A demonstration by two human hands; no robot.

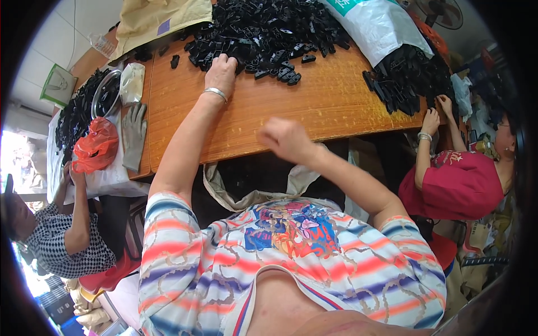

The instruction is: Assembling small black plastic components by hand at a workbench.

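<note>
A large heap of small black plastic parts [269, 33] covers the far middle of the wooden table. My left hand [221, 75], with a silver bangle at its wrist, reaches to the heap's near left edge. Its fingers are curled in, and their tips are hidden against the black parts. Over the table's front edge, my right hand [287, 140] is closed and slightly blurred; whatever it may hold does not show. Below it, a pale cloth [246, 196] hangs like an open pouch between the table and my lap.
A yellow-brown sack [162, 19] lies at the far left, a white sack [381, 28] spilling black parts at the far right. Grey gloves [134, 137] and a red plastic bag [96, 145] are on the left. One person [67, 241] works at left, another [454, 179] at right.
</note>
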